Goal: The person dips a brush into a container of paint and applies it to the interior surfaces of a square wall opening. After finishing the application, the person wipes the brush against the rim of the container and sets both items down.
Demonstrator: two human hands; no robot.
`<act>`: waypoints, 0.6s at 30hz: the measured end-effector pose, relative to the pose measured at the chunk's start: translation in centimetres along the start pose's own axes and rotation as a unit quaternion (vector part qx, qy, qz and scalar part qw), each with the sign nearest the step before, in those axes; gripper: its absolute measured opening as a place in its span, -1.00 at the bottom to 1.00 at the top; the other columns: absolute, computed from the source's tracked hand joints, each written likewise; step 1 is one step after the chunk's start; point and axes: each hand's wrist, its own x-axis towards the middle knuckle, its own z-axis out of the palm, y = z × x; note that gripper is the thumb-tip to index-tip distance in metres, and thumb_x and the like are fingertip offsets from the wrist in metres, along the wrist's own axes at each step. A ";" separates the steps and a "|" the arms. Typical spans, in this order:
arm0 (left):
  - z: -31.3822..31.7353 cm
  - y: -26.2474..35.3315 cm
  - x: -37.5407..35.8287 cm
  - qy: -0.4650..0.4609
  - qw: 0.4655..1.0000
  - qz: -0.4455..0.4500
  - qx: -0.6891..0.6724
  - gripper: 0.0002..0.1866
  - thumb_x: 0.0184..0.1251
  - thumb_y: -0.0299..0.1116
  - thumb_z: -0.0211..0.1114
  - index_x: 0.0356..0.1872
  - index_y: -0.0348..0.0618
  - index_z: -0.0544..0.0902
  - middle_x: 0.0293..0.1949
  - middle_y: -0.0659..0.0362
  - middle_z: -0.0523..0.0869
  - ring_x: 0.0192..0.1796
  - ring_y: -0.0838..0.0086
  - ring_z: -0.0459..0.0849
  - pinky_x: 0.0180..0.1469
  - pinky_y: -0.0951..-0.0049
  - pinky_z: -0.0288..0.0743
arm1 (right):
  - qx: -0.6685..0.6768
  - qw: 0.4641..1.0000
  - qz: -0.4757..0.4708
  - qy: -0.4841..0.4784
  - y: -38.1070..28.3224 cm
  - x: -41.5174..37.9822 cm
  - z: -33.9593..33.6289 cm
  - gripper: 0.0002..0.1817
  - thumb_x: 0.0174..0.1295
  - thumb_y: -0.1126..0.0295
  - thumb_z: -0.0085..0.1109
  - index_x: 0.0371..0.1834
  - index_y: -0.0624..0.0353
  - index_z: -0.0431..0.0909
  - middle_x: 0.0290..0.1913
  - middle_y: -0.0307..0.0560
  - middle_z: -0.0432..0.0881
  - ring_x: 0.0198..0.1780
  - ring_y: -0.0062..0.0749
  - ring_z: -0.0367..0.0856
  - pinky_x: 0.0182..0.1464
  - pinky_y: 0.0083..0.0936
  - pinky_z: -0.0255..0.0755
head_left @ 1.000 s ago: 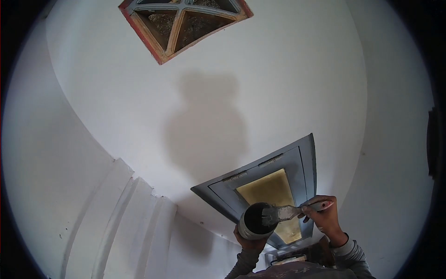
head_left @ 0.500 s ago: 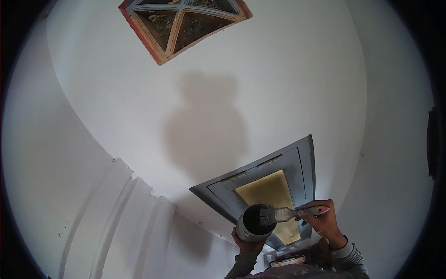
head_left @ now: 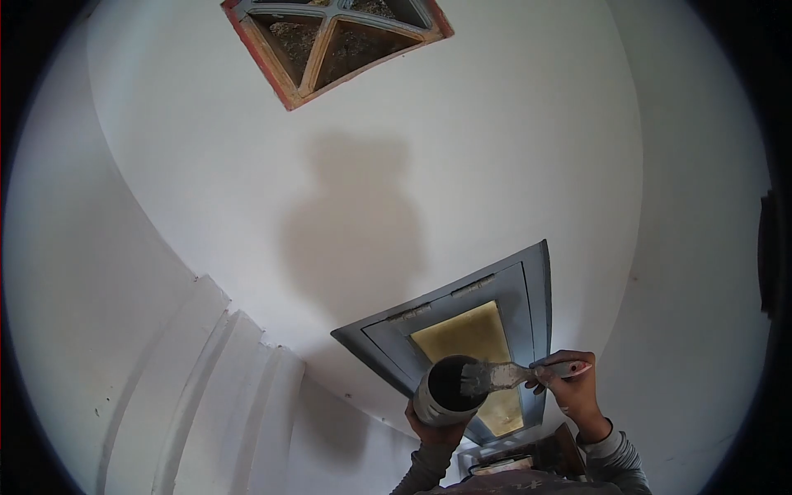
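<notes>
My left hand point(head_left: 435, 431) is wrapped round the lower side of a paint can point(head_left: 429, 406), whose dark open mouth faces me. In my right hand point(head_left: 571, 388) is a paintbrush point(head_left: 513, 376), gripped by its handle and pointing left. Grey paint coats its bristles, which overlap the right part of the can's mouth. Behind both hands is a grey-framed window point(head_left: 528, 330) with hinges along its upper edge and a yellowish pane point(head_left: 462, 332).
White wall point(head_left: 511, 148) surrounds the window and carries my shadow. Higher up is a second window point(head_left: 330, 49) with crossed bars and a reddish edge. White stepped ledges point(head_left: 214, 363) stand at the left. Below the grey window, several items point(head_left: 503, 465) lie near my body.
The view has shifted slightly, so the grey window sits a little further left. The can and brush keep nearly the same places, with the bristles still over the can's mouth.
</notes>
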 end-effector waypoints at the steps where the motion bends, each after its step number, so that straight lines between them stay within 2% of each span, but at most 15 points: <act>1: -0.1 0.0 0.0 -0.005 1.000 0.000 -0.005 -0.23 0.35 0.42 -0.10 0.48 0.29 0.39 0.46 0.14 0.42 0.46 0.04 0.40 0.27 -0.34 0.36 | 0.012 1.000 -0.001 0.005 -0.2 0.0 0.1 -0.87 0.29 0.54 0.35 -0.25 0.46 0.71 -0.35 0.13 0.78 -0.36 -0.22 0.83 -0.35 -0.48 0.70; 7: 0.6 0.7 -0.6 0.010 0.999 0.041 -0.009 -0.23 0.34 0.24 0.18 0.51 0.22 0.26 0.45 0.09 0.42 0.42 0.08 0.43 0.36 -0.21 0.39 | 0.039 0.998 -0.031 0.038 -2.5 1.1 1.1 -0.88 0.24 0.56 0.26 -0.38 0.44 0.64 -0.48 0.14 0.72 -0.50 -0.22 0.77 -0.50 -0.47 0.63; 10: 2.1 1.8 -0.7 -0.004 0.997 0.070 -0.006 -0.21 0.32 0.19 0.25 0.50 0.19 0.22 0.41 0.08 0.44 0.38 0.09 0.47 0.36 -0.15 0.43 | 0.032 0.999 -0.024 0.013 -4.2 2.2 1.4 -0.83 0.32 0.51 0.32 -0.29 0.49 0.69 -0.42 0.11 0.75 -0.39 -0.24 0.82 -0.39 -0.48 0.68; 11: 2.8 2.3 -0.8 -0.002 0.995 0.094 0.035 -0.21 0.31 0.19 0.25 0.50 0.18 0.22 0.39 0.08 0.46 0.37 0.10 0.48 0.36 -0.14 0.44 | 0.040 0.998 -0.039 -0.007 -4.4 2.4 1.6 -0.84 0.33 0.52 0.31 -0.29 0.48 0.69 -0.42 0.11 0.75 -0.40 -0.26 0.81 -0.40 -0.50 0.66; 14: 5.1 2.9 -0.8 0.019 0.979 0.175 0.102 -0.30 0.31 0.30 0.14 0.39 0.21 0.39 0.28 0.12 0.54 0.22 0.12 0.55 0.04 -0.05 0.57 | 0.026 0.998 -0.054 -0.021 -6.0 3.0 2.3 -0.85 0.33 0.53 0.31 -0.28 0.48 0.69 -0.43 0.10 0.75 -0.41 -0.28 0.81 -0.40 -0.52 0.65; 15: 5.2 3.8 -0.7 -0.012 0.993 0.121 -0.008 -0.31 0.31 0.34 0.10 0.36 0.22 0.43 0.26 0.13 0.55 0.19 0.12 0.56 -0.05 -0.02 0.56 | 0.024 0.997 -0.063 -0.026 -6.5 3.1 2.5 -0.85 0.33 0.54 0.31 -0.28 0.48 0.69 -0.43 0.10 0.75 -0.41 -0.28 0.80 -0.40 -0.53 0.65; 17: 4.9 4.1 -0.4 -0.019 0.991 0.077 -0.110 -0.31 0.31 0.39 0.02 0.32 0.25 0.48 0.24 0.14 0.57 0.12 0.12 0.57 -0.19 0.04 0.52 | 0.024 0.997 -0.070 -0.027 -7.3 3.4 2.8 -0.86 0.32 0.55 0.31 -0.29 0.48 0.69 -0.43 0.10 0.75 -0.42 -0.28 0.79 -0.40 -0.53 0.65; 18: 4.3 4.1 0.0 0.003 0.991 0.087 -0.101 -0.31 0.31 0.41 -0.01 0.31 0.26 0.50 0.23 0.15 0.57 0.10 0.12 0.58 -0.24 0.07 0.49 | 0.023 0.997 -0.075 -0.025 -7.6 3.3 3.2 -0.87 0.32 0.55 0.31 -0.29 0.48 0.68 -0.43 0.10 0.74 -0.42 -0.29 0.79 -0.40 -0.53 0.64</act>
